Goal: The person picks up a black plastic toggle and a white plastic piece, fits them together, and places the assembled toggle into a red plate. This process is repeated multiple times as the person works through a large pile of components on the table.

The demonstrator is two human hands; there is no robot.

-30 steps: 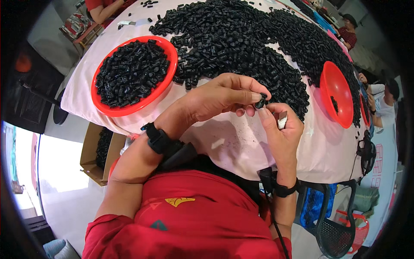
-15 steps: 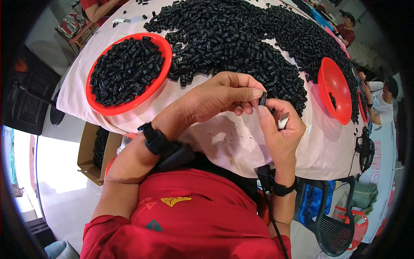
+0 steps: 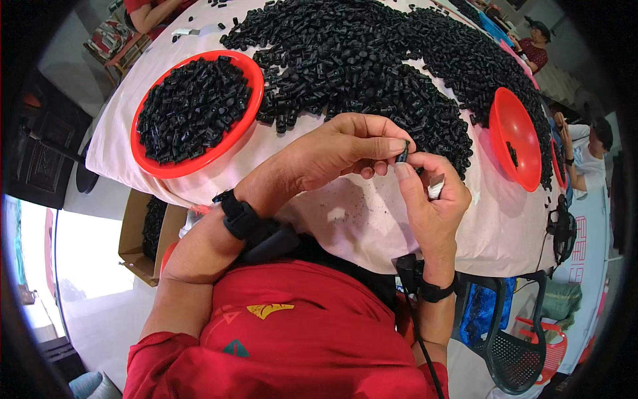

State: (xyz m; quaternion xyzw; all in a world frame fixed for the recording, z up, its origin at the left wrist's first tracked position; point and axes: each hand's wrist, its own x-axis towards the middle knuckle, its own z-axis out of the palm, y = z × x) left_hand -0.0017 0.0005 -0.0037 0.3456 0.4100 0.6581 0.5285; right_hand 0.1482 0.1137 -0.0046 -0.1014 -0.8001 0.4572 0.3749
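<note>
My left hand [image 3: 342, 149] pinches a small black cylindrical plastic part [image 3: 402, 154] between thumb and fingertips, above the near side of the table. From the other side, my right hand [image 3: 435, 189] meets it, thumb tip against or very close to the part's lower end. Closed in the right fingers is a short flat blade [image 3: 436, 186], silver and white; its other end is hidden by the hand. Just beyond both hands spreads a large heap of similar black parts [image 3: 345, 60].
A red basin [image 3: 258, 100] full of black parts stands at the left. Another red basin [image 3: 522, 133], tilted, holds a few at the right. Small dark specks dot the pale tablecloth [image 3: 332, 233]. An open cardboard box [image 3: 136, 256] sits below left. Other people sit around the table.
The black part has tilted slightly between my fingertips. Both hands stay in nearly the same place, and the blade remains in the right hand.
</note>
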